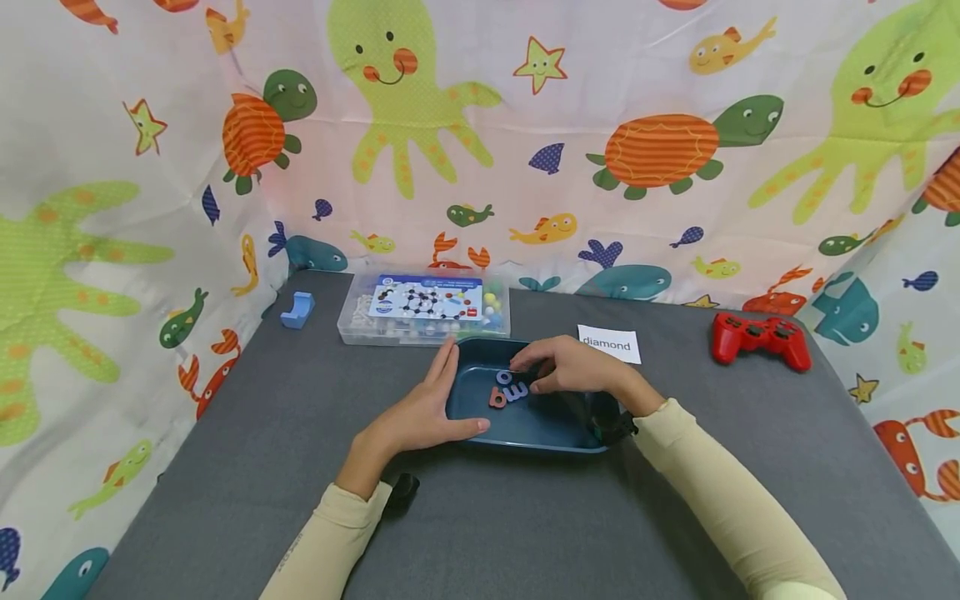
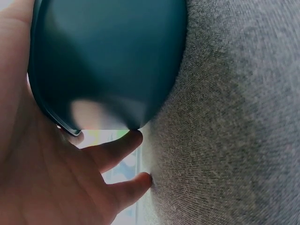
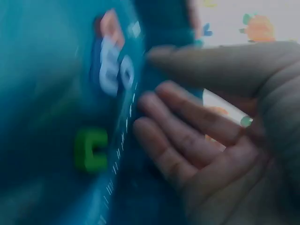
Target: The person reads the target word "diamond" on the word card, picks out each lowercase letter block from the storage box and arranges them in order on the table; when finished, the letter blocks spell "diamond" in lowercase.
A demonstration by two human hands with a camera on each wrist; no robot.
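Note:
My left hand [image 1: 420, 408] grips the left side of a dark blue tray [image 1: 532, 427], its thumb over the near rim and its fingers along the outer wall. In the left wrist view, two fingertips [image 2: 135, 137] stand by the tray's underside and the cloth. My right hand [image 1: 570, 365] hovers inside the tray, fingers loosely bent, with nothing between them and the thumb. Beside its fingertips lie a blue letter o [image 1: 504, 377], a blue letter m [image 1: 515, 392] and a reddish letter [image 1: 497, 398]. A green letter [image 3: 91, 150] shows in the right wrist view.
A card reading "diamond" [image 1: 611, 343] lies behind the right hand. A clear plastic box of molecule-model parts [image 1: 423, 335] sits behind the tray. A light blue block [image 1: 298, 309] lies at the back left, a red game controller [image 1: 761, 340] at the right. A patterned curtain [image 1: 465, 108] surrounds the grey table.

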